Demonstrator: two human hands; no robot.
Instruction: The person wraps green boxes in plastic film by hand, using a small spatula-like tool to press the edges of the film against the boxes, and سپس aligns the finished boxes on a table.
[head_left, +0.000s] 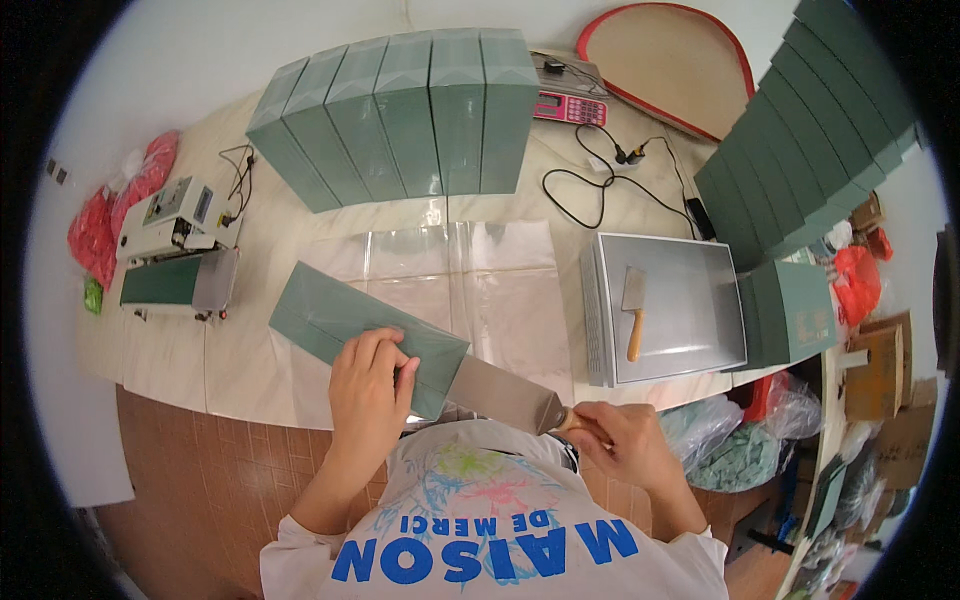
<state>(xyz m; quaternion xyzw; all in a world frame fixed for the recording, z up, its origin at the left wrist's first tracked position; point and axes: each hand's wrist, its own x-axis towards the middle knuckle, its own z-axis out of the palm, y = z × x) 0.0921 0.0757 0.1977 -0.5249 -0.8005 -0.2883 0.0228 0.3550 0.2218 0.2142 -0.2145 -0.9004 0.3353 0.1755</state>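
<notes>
My left hand (373, 375) rests on a green box (330, 300) wrapped in clear film, its fingers bent against the top near the right end. The box lies at a slant near the table's front edge. My right hand (619, 439) grips the wooden handle of a wide metal scraper (506, 390). The scraper's blade lies against the box's right end; whether its tip is under the film cannot be told. Clear plastic film (510, 300) is spread on the table behind and to the right of the box.
Wrapped green boxes (405, 135) stand in a row at the back. A sealing machine (180, 247) is at left. At right, a small wooden-handled scraper (634, 300) lies on a grey box (690, 330), beside stacked green boxes (795, 142). A black cable (600, 195) crosses the table behind.
</notes>
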